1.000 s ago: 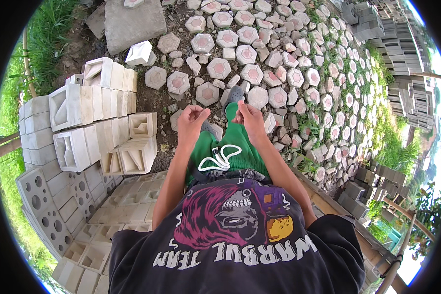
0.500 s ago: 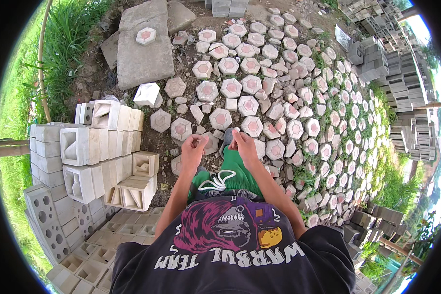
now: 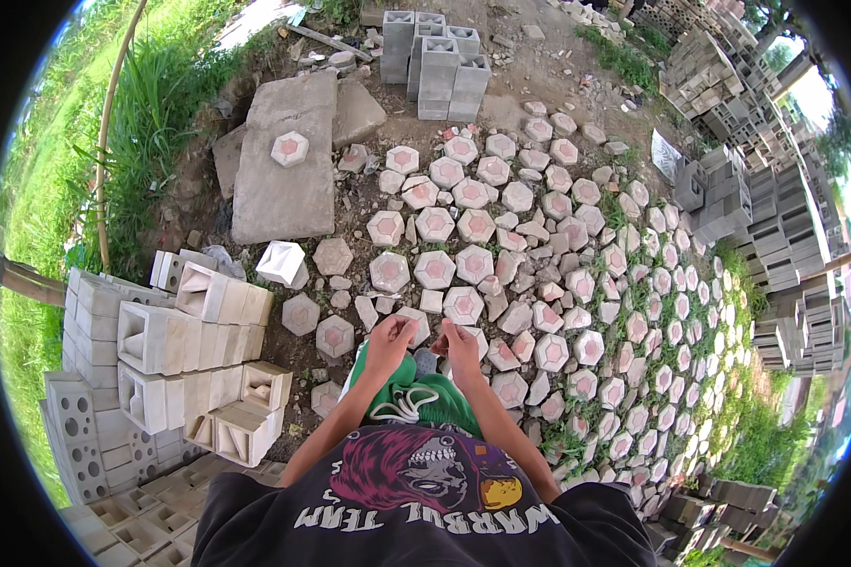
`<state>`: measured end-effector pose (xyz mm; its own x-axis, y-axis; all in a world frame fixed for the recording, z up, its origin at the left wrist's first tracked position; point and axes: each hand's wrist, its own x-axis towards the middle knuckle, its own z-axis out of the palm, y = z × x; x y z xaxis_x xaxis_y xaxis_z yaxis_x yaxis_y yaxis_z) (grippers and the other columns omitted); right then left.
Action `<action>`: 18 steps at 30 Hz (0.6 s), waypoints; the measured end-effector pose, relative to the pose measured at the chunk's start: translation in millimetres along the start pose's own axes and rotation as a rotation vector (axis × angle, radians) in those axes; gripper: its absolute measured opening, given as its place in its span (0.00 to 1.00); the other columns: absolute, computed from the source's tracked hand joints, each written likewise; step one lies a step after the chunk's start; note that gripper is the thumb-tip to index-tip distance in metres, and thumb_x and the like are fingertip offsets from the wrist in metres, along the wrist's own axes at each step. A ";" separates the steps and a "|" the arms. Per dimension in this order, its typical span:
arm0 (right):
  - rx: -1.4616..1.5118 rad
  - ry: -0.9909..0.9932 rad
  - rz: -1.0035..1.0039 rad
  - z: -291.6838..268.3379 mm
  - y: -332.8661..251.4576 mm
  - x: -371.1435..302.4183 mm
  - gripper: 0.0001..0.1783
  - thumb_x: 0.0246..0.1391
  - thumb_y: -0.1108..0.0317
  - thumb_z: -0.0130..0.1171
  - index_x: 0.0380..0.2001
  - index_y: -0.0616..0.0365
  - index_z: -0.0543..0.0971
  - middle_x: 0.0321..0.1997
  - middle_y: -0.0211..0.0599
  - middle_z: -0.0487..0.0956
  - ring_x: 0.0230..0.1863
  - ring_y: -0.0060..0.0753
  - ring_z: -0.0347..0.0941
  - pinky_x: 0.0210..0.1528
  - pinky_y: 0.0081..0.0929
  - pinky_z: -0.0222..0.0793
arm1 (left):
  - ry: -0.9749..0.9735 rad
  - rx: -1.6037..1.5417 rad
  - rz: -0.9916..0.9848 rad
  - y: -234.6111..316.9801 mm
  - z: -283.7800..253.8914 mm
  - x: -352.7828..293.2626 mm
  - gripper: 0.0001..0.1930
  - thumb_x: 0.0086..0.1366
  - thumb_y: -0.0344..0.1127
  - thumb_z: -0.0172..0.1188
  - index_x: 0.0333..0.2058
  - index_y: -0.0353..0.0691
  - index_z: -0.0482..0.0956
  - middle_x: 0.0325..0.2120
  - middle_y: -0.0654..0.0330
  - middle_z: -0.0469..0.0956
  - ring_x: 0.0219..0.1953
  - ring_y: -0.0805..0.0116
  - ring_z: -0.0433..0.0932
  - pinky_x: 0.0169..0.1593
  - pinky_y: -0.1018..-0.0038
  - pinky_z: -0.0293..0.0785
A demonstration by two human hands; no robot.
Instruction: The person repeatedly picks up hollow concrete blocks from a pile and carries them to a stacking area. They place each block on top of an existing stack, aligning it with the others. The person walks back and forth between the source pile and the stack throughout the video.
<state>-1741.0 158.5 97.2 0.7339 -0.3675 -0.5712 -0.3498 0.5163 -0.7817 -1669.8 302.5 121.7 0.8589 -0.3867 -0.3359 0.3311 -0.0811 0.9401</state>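
Observation:
My left hand (image 3: 390,344) is held out in front of my waist, its fingers curled and thumb tip pressed to the forefinger. Level with it, a short gap away, my right hand (image 3: 460,352) is closed in a similar pinch. Whatever is between the fingertips of either hand, if anything, is too small to make out. Below them are my green shorts (image 3: 442,388) with a white drawstring (image 3: 399,404), which neither hand touches. Beyond the fingertips, on the ground, lie hexagonal paving stones with reddish centres, including a paver (image 3: 463,305) just past my right hand.
Pale ventilation blocks (image 3: 219,326) are stacked at my left. A concrete slab (image 3: 279,198) bears one hexagonal paver (image 3: 289,148). Grey hollow blocks (image 3: 437,80) stand upright ahead. More block stacks (image 3: 785,203) line the right. Pavers, rubble and weeds cover the ground between.
The view has tilted up and shifted, so more ground and the upright grey blocks show ahead. My hands have come slightly closer together and stay pinched.

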 end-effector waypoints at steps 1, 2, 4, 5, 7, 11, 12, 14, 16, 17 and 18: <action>0.005 0.001 0.002 -1.1 -2.0 4.6 0.21 0.61 0.53 0.52 0.20 0.56 0.71 0.19 0.29 0.70 0.22 0.25 0.72 0.32 0.26 0.72 | 0.005 -0.012 0.009 1.9 2.5 3.7 0.10 0.64 0.37 0.57 0.33 0.33 0.75 0.21 0.67 0.73 0.24 0.83 0.69 0.28 0.84 0.63; 0.011 0.003 0.004 -2.7 -4.3 9.6 0.21 0.60 0.53 0.52 0.20 0.57 0.72 0.19 0.29 0.70 0.22 0.25 0.72 0.32 0.26 0.72 | 0.009 -0.023 0.016 4.0 5.0 9.0 0.11 0.64 0.37 0.56 0.33 0.33 0.75 0.21 0.67 0.73 0.23 0.83 0.68 0.27 0.84 0.62; 0.053 0.012 0.003 -9.4 -9.1 16.3 0.20 0.61 0.54 0.52 0.21 0.57 0.72 0.18 0.29 0.71 0.22 0.25 0.72 0.32 0.26 0.72 | -0.003 -0.004 0.002 12.5 11.7 18.7 0.10 0.65 0.36 0.56 0.34 0.33 0.76 0.22 0.67 0.73 0.24 0.83 0.69 0.28 0.83 0.63; 0.062 0.017 -0.005 -13.4 -11.6 20.4 0.20 0.61 0.54 0.52 0.21 0.57 0.72 0.18 0.29 0.71 0.22 0.25 0.72 0.32 0.26 0.73 | -0.009 0.009 -0.005 10.6 13.9 27.7 0.11 0.64 0.36 0.56 0.34 0.33 0.76 0.22 0.67 0.74 0.25 0.83 0.69 0.29 0.83 0.63; 0.082 0.047 -0.019 -17.2 -20.2 28.9 0.20 0.61 0.54 0.52 0.20 0.57 0.71 0.18 0.28 0.70 0.22 0.24 0.71 0.31 0.25 0.72 | -0.034 0.030 -0.010 9.7 17.9 46.1 0.11 0.64 0.36 0.56 0.35 0.33 0.76 0.22 0.67 0.74 0.25 0.82 0.69 0.29 0.83 0.64; 0.130 0.142 -0.036 -18.0 -45.8 51.6 0.22 0.61 0.55 0.52 0.18 0.57 0.71 0.17 0.28 0.69 0.20 0.21 0.68 0.28 0.23 0.70 | -0.124 0.060 -0.016 17.3 29.8 85.5 0.11 0.64 0.37 0.57 0.35 0.33 0.76 0.23 0.66 0.75 0.26 0.81 0.71 0.31 0.83 0.67; 0.132 0.162 -0.040 -16.1 -52.9 59.5 0.22 0.61 0.55 0.52 0.18 0.57 0.71 0.17 0.28 0.69 0.20 0.21 0.68 0.28 0.23 0.69 | -0.144 0.057 -0.018 19.4 33.3 95.7 0.11 0.64 0.37 0.57 0.35 0.33 0.76 0.23 0.66 0.75 0.26 0.81 0.72 0.32 0.82 0.68; 0.157 0.160 -0.075 -11.9 -60.8 85.7 0.22 0.61 0.55 0.52 0.17 0.57 0.70 0.17 0.29 0.69 0.20 0.22 0.68 0.27 0.23 0.69 | -0.173 0.051 0.009 22.3 36.0 120.2 0.11 0.64 0.37 0.57 0.35 0.32 0.76 0.23 0.66 0.76 0.26 0.81 0.72 0.32 0.83 0.67; 0.160 0.133 -0.102 -8.1 -73.0 110.6 0.22 0.61 0.55 0.52 0.17 0.57 0.70 0.17 0.29 0.69 0.20 0.22 0.69 0.28 0.23 0.69 | -0.214 0.025 0.031 29.0 37.4 145.2 0.11 0.64 0.37 0.57 0.35 0.32 0.75 0.24 0.66 0.76 0.27 0.82 0.72 0.30 0.83 0.66; 0.132 0.144 -0.113 -3.5 -78.7 123.8 0.22 0.61 0.55 0.52 0.18 0.57 0.70 0.18 0.29 0.70 0.21 0.22 0.69 0.29 0.22 0.71 | -0.208 0.071 0.020 33.3 35.8 159.2 0.11 0.64 0.37 0.57 0.35 0.32 0.75 0.24 0.65 0.76 0.26 0.82 0.72 0.29 0.83 0.66; 0.119 0.140 -0.115 2.3 -87.8 133.2 0.21 0.61 0.55 0.51 0.19 0.57 0.70 0.19 0.29 0.70 0.22 0.22 0.69 0.31 0.24 0.71 | -0.205 0.063 0.029 39.3 34.6 171.7 0.11 0.64 0.37 0.57 0.35 0.32 0.75 0.25 0.65 0.76 0.26 0.82 0.72 0.29 0.83 0.66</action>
<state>-1611.2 66.0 90.3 0.6740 -0.5287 -0.5159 -0.1913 0.5497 -0.8132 -1522.8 201.1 103.0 0.7680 -0.5683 -0.2953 0.2764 -0.1218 0.9533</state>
